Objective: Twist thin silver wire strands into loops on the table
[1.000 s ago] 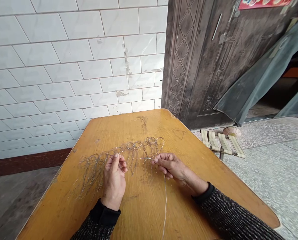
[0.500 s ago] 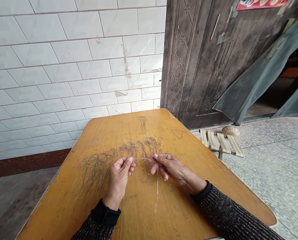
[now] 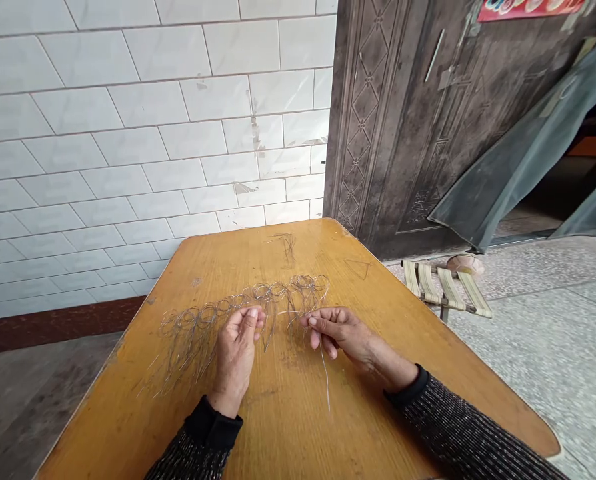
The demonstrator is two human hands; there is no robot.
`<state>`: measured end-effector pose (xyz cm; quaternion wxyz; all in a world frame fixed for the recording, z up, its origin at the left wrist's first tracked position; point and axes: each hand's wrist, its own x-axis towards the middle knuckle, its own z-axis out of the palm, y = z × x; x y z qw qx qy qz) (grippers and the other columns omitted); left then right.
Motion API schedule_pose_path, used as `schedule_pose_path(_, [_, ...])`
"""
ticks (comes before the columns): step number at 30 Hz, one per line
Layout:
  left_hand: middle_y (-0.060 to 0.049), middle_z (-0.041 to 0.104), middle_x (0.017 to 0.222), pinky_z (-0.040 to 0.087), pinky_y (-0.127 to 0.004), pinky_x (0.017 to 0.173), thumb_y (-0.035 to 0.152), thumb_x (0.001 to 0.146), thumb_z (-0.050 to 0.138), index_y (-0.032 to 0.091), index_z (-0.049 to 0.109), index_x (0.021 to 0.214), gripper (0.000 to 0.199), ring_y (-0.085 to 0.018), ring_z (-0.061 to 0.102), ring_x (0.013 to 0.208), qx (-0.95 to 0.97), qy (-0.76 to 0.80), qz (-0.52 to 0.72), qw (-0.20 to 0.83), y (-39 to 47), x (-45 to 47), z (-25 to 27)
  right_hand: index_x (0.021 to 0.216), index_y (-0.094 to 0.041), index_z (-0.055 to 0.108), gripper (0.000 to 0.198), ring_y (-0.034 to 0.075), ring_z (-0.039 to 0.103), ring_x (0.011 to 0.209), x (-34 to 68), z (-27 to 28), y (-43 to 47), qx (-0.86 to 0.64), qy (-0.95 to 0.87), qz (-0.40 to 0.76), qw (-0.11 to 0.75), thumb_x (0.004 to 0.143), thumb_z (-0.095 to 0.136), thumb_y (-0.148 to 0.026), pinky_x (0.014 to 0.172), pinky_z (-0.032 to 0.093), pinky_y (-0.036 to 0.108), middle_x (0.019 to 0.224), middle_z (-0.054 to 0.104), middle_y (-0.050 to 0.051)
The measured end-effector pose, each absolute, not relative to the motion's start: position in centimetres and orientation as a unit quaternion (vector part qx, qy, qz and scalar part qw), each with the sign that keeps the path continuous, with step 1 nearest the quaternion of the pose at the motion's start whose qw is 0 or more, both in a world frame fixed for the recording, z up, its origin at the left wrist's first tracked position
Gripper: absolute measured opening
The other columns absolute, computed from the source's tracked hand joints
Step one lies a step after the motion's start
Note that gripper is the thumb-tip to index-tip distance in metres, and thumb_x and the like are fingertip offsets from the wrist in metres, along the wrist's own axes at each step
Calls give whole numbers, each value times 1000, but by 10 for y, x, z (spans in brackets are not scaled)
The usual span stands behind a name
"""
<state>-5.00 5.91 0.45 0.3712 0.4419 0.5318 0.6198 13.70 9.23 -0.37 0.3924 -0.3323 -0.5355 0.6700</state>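
Note:
My right hand [image 3: 341, 331] pinches a thin silvery wire [image 3: 325, 380] between thumb and forefinger, with the other fingers loosely curled. One end of the wire hangs down over the table, and a short length points left toward my other hand. My left hand [image 3: 238, 343] is closed, thumb against the forefinger, and the wire's tip stands slightly apart from it. No wire shows in its fingers. Just beyond both hands lies a row of coiled wire loops [image 3: 208, 313], their loose tails trailing toward me at the left.
The wooden table [image 3: 288, 427] stands against a white tiled wall [image 3: 168, 100]. A small bundle of bent wires [image 3: 288, 245] lies near its far edge, with a wire triangle [image 3: 359, 268] to the right. A strapped folding stool [image 3: 445, 287] is on the floor beside a dark door [image 3: 398, 133].
The wire between my hands has come away from my left fingertips. Its hanging end has swung to the right. The view has shifted slightly.

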Motion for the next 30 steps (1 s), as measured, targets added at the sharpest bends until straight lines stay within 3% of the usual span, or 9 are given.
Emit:
schedule_pose_path(3, [-6, 61, 93, 43, -21, 64, 46, 78, 53, 19, 60, 93, 32, -14, 56, 82, 426, 520, 653, 349, 60, -53, 6, 77, -11, 63, 29, 2, 42, 29, 136, -3, 92, -335, -535, 668, 394, 71, 62, -40, 32, 25, 15, 53, 64, -1])
schedule_pose_path(7, [-4, 58, 93, 42, -19, 57, 46, 78, 53, 20, 56, 90, 29, -11, 54, 72, 409, 493, 667, 381, 60, -53, 1, 77, -12, 64, 30, 3, 45, 30, 136, -1, 92, -349, -504, 661, 433, 70, 63, -41, 33, 29, 15, 55, 66, 0])
schedule_pose_path(11, [-7, 61, 85, 34, -18, 43, 47, 78, 52, 15, 56, 86, 33, -8, 50, 54, 470, 488, 540, 500, 50, -39, 0, 77, -12, 63, 31, 5, 52, 36, 138, 2, 93, -348, -462, 672, 463, 68, 66, -42, 35, 37, 15, 61, 67, 2])
schedule_pose_path(14, [-7, 64, 83, 30, -17, 40, 45, 77, 53, 14, 57, 92, 34, -6, 47, 45, 519, 481, 419, 569, 39, -26, 2, 77, -13, 63, 31, 5, 54, 38, 139, 3, 94, -336, -449, 685, 465, 67, 66, -42, 38, 40, 16, 62, 67, 2])
schedule_pose_path(17, [-4, 64, 71, 26, -17, 39, 38, 76, 56, 13, 59, 84, 27, -4, 42, 40, 550, 474, 340, 598, 33, -18, 1, 77, -13, 64, 31, 5, 54, 38, 139, 3, 94, -333, -444, 687, 469, 67, 67, -42, 38, 41, 15, 61, 67, 1])
schedule_pose_path(22, [1, 58, 58, 28, -17, 39, 34, 73, 57, 14, 58, 72, 20, -4, 41, 38, 549, 477, 317, 609, 30, -13, -2, 75, -12, 64, 27, 4, 50, 35, 138, 3, 93, -343, -446, 665, 490, 67, 67, -38, 36, 37, 15, 54, 63, 0])
schedule_pose_path(30, [0, 60, 61, 29, -16, 38, 34, 75, 53, 15, 54, 72, 19, -4, 42, 39, 569, 457, 274, 626, 28, -16, 1, 72, -13, 64, 25, 4, 47, 35, 137, 2, 94, -352, -435, 635, 532, 66, 67, -37, 36, 34, 17, 52, 61, 0])
